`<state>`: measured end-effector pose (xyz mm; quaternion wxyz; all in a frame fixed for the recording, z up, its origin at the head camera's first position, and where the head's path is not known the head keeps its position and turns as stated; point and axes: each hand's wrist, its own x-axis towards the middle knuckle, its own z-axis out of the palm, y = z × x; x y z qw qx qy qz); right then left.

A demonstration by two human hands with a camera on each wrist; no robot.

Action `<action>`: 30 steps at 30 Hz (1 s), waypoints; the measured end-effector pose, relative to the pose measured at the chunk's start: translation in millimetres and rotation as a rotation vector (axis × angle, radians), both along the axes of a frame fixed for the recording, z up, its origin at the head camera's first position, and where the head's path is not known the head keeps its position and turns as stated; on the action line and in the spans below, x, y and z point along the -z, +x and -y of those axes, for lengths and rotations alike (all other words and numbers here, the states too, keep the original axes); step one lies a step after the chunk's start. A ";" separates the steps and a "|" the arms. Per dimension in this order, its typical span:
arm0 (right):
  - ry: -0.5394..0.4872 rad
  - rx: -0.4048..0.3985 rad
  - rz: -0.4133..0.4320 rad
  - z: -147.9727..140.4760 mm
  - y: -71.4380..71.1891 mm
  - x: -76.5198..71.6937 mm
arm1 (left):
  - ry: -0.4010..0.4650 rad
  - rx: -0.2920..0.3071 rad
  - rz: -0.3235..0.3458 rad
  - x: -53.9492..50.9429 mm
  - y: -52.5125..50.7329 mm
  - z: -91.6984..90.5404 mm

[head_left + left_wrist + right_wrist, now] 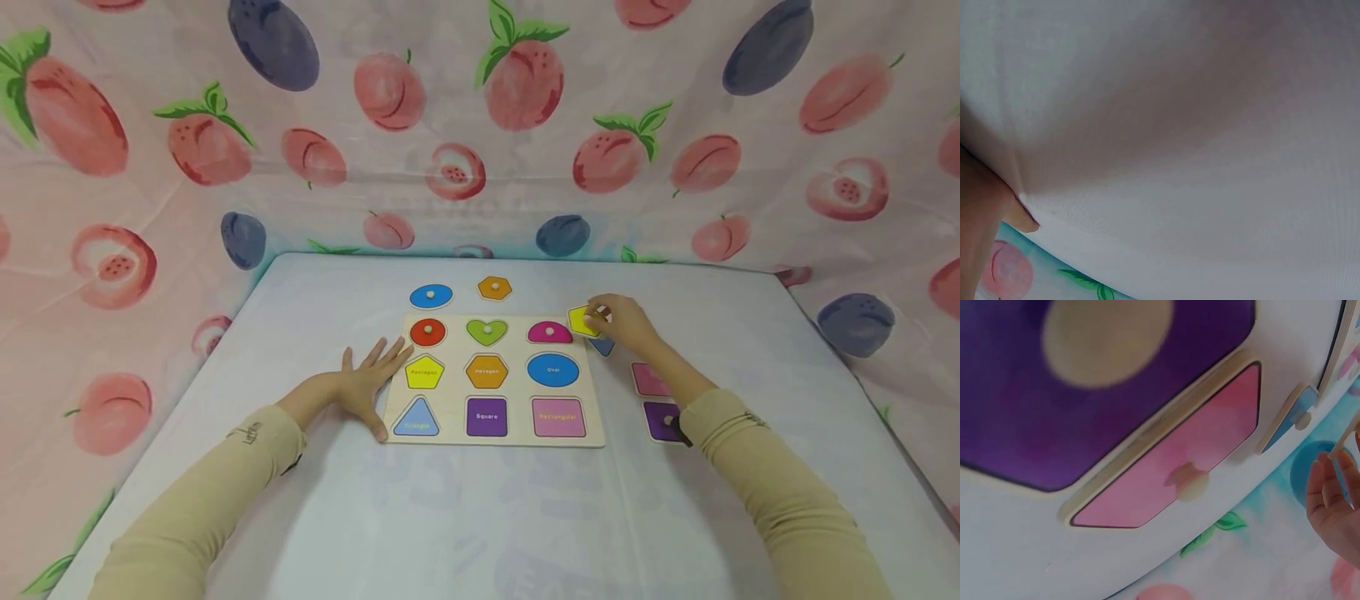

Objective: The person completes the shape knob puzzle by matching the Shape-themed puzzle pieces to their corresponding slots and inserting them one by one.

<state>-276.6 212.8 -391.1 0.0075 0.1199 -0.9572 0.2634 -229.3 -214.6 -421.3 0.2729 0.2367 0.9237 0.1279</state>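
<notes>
My right hand (pixel 626 323) pinches a yellow pentagon puzzle piece (pixel 577 320), held by the board's upper right corner. Fingers spread, my left hand (pixel 362 387) rests along the left edge of the wooden shape board (pixel 521 417). Seated in its top row are a red circle (pixel 427 337), a green heart (pixel 487 337) and a magenta half circle (pixel 542 334), each with a knob. Lower recesses show printed names, among them the yellow pentagon recess (pixel 424 382). Below the right hand lies a blue triangle piece (pixel 602 347), partly hidden.
Beyond the board lie a blue oval piece (pixel 420 297) and an orange hexagon piece (pixel 487 292). At its right are a pink rectangle piece (pixel 1229 419) and a purple square piece (pixel 1010 394), below the right forearm. A fruit-print cloth (pixel 405 167) hangs behind the white table (pixel 450 517).
</notes>
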 end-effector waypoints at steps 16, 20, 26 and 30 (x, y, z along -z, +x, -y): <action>0.024 -0.074 0.022 35.2 2.4 -2.0 | -0.013 0.004 0.008 -1.2 -0.4 -0.4; 0.027 -0.090 0.021 47.7 2.0 -6.5 | -0.009 0.002 0.007 -2.2 -0.1 0.3; 0.041 -0.158 -0.003 64.7 0.9 -5.2 | -0.008 0.013 -0.006 -1.9 0.8 0.8; 0.014 -0.205 0.001 77.1 3.9 -2.4 | -0.005 0.018 -0.010 -0.5 0.1 0.4</action>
